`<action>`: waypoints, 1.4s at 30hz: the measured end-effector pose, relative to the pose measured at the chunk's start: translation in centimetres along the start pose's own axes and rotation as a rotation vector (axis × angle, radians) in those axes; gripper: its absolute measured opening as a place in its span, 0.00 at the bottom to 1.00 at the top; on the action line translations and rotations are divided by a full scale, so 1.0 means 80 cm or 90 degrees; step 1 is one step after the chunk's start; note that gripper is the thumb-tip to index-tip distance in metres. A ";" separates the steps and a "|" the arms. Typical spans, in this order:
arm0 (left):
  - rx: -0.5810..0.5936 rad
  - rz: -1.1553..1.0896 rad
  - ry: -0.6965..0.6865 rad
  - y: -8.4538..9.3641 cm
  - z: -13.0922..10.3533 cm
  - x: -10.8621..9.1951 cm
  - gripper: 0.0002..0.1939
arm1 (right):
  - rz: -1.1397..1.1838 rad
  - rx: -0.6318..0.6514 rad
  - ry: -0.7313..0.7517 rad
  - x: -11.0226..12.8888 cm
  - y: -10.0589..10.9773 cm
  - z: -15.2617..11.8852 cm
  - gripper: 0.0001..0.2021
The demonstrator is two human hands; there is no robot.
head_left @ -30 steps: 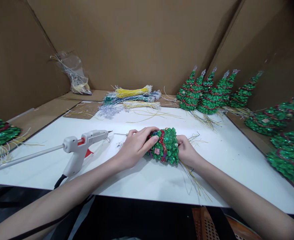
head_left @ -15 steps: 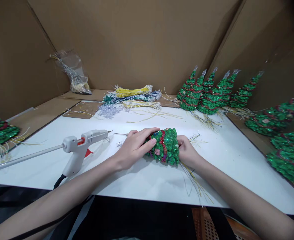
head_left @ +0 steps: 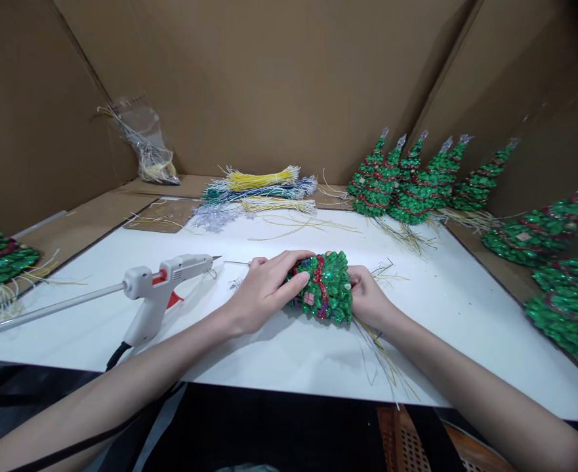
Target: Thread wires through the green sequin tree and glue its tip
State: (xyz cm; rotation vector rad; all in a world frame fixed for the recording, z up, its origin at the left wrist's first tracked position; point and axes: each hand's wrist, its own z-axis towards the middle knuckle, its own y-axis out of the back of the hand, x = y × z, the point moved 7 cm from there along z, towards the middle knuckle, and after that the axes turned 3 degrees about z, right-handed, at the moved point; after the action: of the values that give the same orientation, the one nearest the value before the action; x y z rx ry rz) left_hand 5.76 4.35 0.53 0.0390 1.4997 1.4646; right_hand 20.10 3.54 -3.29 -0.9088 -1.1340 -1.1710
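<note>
A small green glittery Christmas tree (head_left: 325, 288) with a red garland lies on its side on the white table. My left hand (head_left: 266, 292) is closed round its upper part, with the tip hidden underneath. My right hand (head_left: 367, 295) is curled at the open base, its fingertips out of sight. Thin yellow and white wires (head_left: 384, 357) trail from the base below that hand. A thin metal rod (head_left: 236, 263) sticks out to the left by my left fingers. Beside it lies a clear star-like piece (head_left: 236, 283).
A white hot glue gun (head_left: 155, 295) stands at the left, its nozzle pointing towards my left hand. Bundled wires (head_left: 264, 180) and clear snowflake-like pieces (head_left: 217, 217) lie at the back. Several finished-looking trees (head_left: 411, 183) line the right. Cardboard walls (head_left: 279, 85) enclose the table.
</note>
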 end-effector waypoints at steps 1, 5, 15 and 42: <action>-0.001 0.002 0.000 0.000 0.000 0.000 0.21 | 0.000 0.000 0.002 0.000 0.000 0.000 0.11; -0.003 0.003 0.000 0.001 0.000 -0.001 0.20 | 0.008 0.003 -0.003 -0.003 0.001 -0.001 0.10; -0.019 -0.083 -0.011 0.006 -0.003 0.004 0.21 | -0.032 -0.003 -0.024 -0.002 0.003 0.000 0.09; -0.126 -0.338 -0.164 0.025 -0.027 0.011 0.11 | 0.061 0.105 -0.186 -0.015 0.020 -0.003 0.11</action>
State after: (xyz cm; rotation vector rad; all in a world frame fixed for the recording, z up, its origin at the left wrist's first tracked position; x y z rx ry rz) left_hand 2.73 3.86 1.03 -0.2615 1.0463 1.1172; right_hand 21.71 3.84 -4.49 -1.0160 -1.3838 -0.8711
